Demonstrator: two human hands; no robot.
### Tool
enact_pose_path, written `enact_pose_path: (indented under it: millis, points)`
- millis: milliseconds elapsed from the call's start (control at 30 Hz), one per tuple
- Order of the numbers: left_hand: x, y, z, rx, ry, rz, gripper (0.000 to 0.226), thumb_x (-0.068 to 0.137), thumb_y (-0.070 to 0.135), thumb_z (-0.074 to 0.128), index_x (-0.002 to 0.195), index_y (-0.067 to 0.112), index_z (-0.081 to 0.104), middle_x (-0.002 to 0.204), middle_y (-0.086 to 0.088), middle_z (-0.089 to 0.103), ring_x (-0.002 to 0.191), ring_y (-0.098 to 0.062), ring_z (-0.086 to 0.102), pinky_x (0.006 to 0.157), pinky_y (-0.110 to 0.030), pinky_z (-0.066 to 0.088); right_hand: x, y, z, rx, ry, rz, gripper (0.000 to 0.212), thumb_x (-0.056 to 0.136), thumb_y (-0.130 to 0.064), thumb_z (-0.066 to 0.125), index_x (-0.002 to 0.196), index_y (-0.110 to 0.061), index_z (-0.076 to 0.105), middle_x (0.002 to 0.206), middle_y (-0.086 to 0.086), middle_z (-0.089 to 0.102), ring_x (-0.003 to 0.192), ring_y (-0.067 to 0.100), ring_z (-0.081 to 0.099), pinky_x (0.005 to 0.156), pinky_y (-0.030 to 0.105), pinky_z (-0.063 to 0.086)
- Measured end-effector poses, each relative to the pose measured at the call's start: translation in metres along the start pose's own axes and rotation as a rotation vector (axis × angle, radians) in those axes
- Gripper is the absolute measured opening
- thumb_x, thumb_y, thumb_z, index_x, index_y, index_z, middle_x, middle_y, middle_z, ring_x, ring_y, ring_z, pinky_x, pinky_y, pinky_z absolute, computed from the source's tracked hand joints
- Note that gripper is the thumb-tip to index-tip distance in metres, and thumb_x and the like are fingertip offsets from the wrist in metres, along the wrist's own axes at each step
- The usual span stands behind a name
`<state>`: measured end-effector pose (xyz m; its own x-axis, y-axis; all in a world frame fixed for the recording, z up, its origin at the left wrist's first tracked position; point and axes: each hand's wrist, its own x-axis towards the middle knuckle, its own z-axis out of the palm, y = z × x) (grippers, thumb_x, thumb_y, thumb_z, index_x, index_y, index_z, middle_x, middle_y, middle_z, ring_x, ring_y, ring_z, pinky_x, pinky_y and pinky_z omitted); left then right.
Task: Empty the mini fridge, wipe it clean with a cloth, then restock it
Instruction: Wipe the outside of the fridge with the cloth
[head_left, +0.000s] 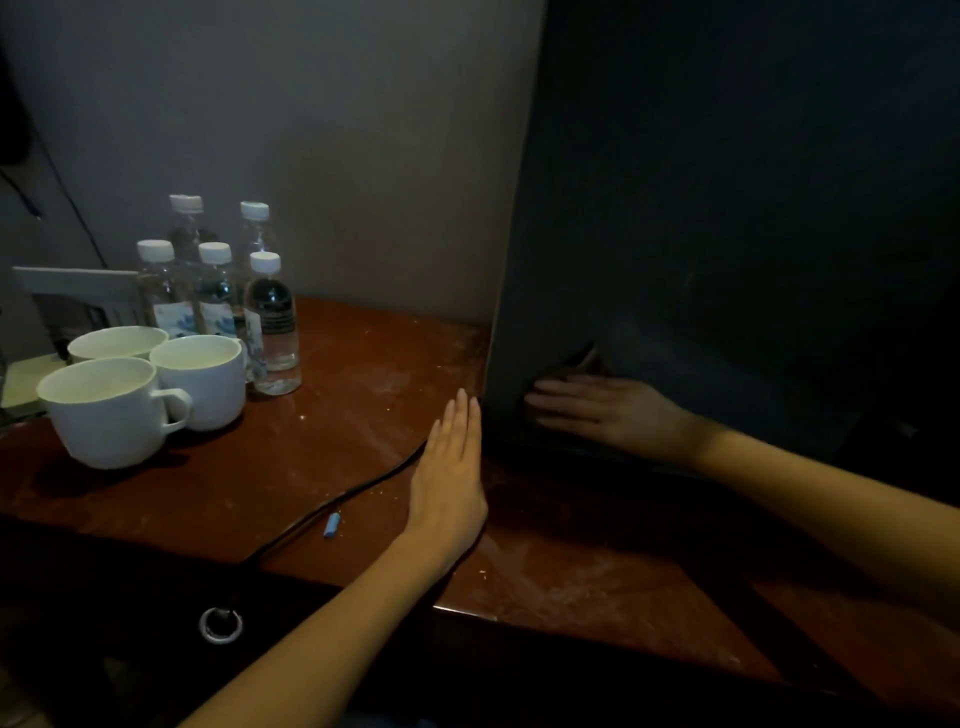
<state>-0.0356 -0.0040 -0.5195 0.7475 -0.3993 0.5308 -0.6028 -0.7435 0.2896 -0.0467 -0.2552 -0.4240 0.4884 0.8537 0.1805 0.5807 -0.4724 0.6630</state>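
The dark mini fridge (727, 208) fills the right half of the view, standing on a reddish wooden table (363, 405). My right hand (597, 410) lies flat with straight fingers against the fridge's lower front near its left corner. Just left of that corner, my left hand (452, 467) rests palm down on the table, its fingers straight and together. Several clear water bottles (270, 317) with white caps stand at the back left of the table. No cloth is in view. The scene is dim.
Three white cups (114, 410) sit in front of the bottles. A black cable (332, 504) runs across the table from the fridge corner to a round grommet (221, 625). A small blue object (332, 525) lies beside the cable. A white frame (78, 296) leans at far left.
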Motion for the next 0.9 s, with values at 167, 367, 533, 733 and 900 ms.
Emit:
enact_pose_path:
  millis: [167,367,533,733,900]
  points:
    - [-0.002,0.000,0.000,-0.020,0.041,-0.008,0.085,0.092,0.002,0.043,0.149,0.006,-0.019,0.158,-0.010,-0.022,0.147,-0.018,-0.017,0.119,-0.026,-0.008,0.051,-0.036,0.020,0.152,0.076,0.234,0.045,0.096,-0.014,0.042,0.141,-0.008,0.048,0.151,0.010,0.039,0.141,0.026,0.033,0.117,0.038,0.026]
    - [-0.003,0.000,-0.006,-0.108,0.027,0.034,0.084,0.092,0.003,0.044,0.151,0.012,-0.016,0.158,-0.003,-0.022,0.147,-0.013,-0.014,0.122,-0.028,0.006,0.040,-0.052,0.026,0.244,-0.112,0.097,0.043,0.094,-0.016,0.038,0.131,-0.014,0.060,0.142,0.006,0.052,0.131,0.020,0.049,0.110,0.035,0.038]
    - [-0.005,0.005,-0.016,-0.352,0.031,0.200,0.081,0.093,0.004,0.049,0.153,0.025,-0.001,0.162,0.011,-0.002,0.143,0.002,0.010,0.107,-0.020,0.035,0.004,-0.061,-0.014,0.638,-0.100,0.494,0.044,0.097,-0.012,0.053,0.139,-0.025,0.049,0.144,-0.004,0.044,0.130,0.011,0.045,0.105,0.028,0.040]
    - [0.007,0.065,-0.039,-0.956,-0.009,0.073,0.035,0.092,0.024,0.064,0.126,0.027,0.058,0.126,0.010,0.061,0.116,0.003,0.055,0.097,-0.020,0.047,0.003,-0.052,-0.084,1.011,0.373,0.915,0.056,0.074,-0.010,0.082,0.115,-0.018,0.045,0.103,0.000,0.060,0.096,0.010,0.064,0.083,0.024,0.053]
    - [0.025,0.115,-0.055,-1.483,0.026,-0.477,0.017,0.088,0.001,0.065,0.099,0.013,0.062,0.099,-0.007,0.067,0.083,-0.009,0.069,0.075,-0.027,0.058,0.027,-0.055,-0.080,0.972,0.817,1.310,0.040,0.074,-0.021,0.082,0.100,-0.023,0.051,0.097,0.000,0.061,0.092,0.013,0.063,0.079,0.030,0.055]
